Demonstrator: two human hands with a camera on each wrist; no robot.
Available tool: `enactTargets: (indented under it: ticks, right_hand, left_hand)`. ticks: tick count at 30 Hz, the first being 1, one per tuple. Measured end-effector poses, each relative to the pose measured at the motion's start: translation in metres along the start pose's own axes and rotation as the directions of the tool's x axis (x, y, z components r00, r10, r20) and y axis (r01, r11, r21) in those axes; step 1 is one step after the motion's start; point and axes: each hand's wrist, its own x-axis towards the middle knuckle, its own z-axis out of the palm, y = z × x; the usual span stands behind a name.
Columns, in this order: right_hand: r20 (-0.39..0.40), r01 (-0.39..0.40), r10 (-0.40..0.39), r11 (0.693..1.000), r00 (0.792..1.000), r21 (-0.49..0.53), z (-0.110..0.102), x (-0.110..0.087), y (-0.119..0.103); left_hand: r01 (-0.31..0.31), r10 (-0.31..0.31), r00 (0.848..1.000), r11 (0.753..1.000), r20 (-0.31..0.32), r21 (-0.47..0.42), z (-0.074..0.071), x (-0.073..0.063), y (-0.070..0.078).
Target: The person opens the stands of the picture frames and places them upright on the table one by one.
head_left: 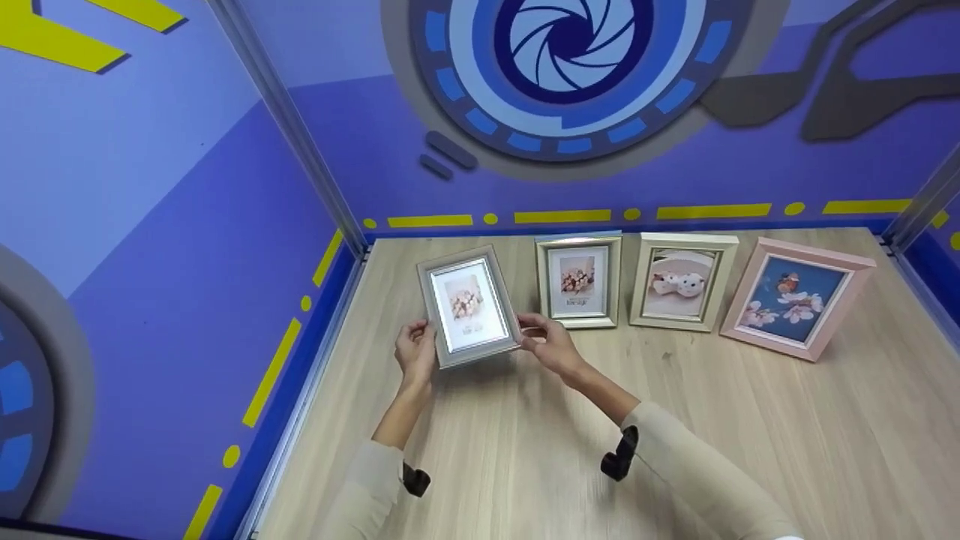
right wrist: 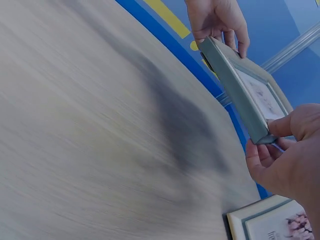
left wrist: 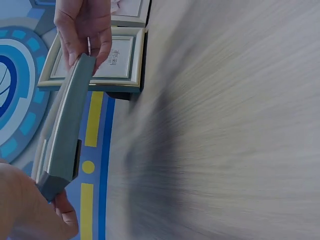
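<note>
A silver-grey picture frame point(head_left: 469, 307) with a flower picture is held up off the table, tilted, between both hands. My left hand point(head_left: 416, 351) grips its left side near the lower corner. On the opposite side my right hand point(head_left: 551, 345) pinches the lower right corner, thumb on the front in the right wrist view, fingers behind. The left wrist view shows the held frame's edge point(left wrist: 70, 125) from below, with a dark piece at its back. To the right stands a gold-silver picture frame point(head_left: 579, 281) with a similar flower picture, close to the right hand but apart from it.
Further right stand a cream picture frame point(head_left: 682, 283) with a picture of two small round figures and a pink picture frame point(head_left: 799, 300) with a bird and blossoms. Blue-purple panels point(head_left: 465, 187) wall the wooden table point(head_left: 525, 465) at the back and left.
</note>
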Motion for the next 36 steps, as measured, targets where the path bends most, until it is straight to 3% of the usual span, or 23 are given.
enactTargets:
  ticks: [4, 11, 15, 19, 21, 23, 30, 36]
  right_hand:
    - [-0.044, 0.036, -0.036, 0.999, 0.998, -0.006, -0.007, -0.003, -0.006]
    - [-0.099, 0.09, -0.092, 0.996, 0.991, -0.023, -0.022, -0.011, -0.024]
    - [-0.091, 0.089, -0.09, 0.996, 0.992, -0.02, -0.038, -0.02, -0.03]
    - [-0.085, 0.052, -0.056, 0.998, 0.995, -0.047, -0.06, -0.033, -0.027]
    - [-0.083, 0.04, -0.045, 0.997, 0.996, -0.06, -0.07, -0.038, -0.025]
    - [-0.09, 0.035, -0.04, 0.997, 0.995, -0.065, -0.08, -0.043, -0.024]
    - [-0.173, -0.004, -0.01, 0.997, 0.985, -0.082, -0.105, -0.057, -0.022]
    - [-0.232, -0.058, 0.043, 0.997, 0.972, -0.054, -0.123, -0.071, -0.015]
  left_hand:
    - [-0.125, 0.126, 0.992, 0.99, 0.011, -0.066, 0.005, -0.005, 0.003]
    - [-0.286, 0.298, 0.951, 0.947, 0.076, -0.144, 0.016, -0.018, 0.02]
    - [-0.351, 0.387, 0.906, 0.913, 0.173, -0.207, 0.025, -0.024, 0.028]
    - [-0.394, 0.449, 0.842, 0.891, 0.298, -0.227, 0.035, -0.03, 0.027]
    - [-0.398, 0.456, 0.817, 0.889, 0.353, -0.227, 0.041, -0.034, 0.025]
    - [-0.388, 0.452, 0.801, 0.891, 0.392, -0.234, 0.047, -0.037, 0.023]
    - [-0.304, 0.372, 0.799, 0.928, 0.473, -0.217, 0.065, -0.048, 0.02]
    - [-0.248, 0.303, 0.775, 0.953, 0.555, -0.174, 0.083, -0.06, 0.014]
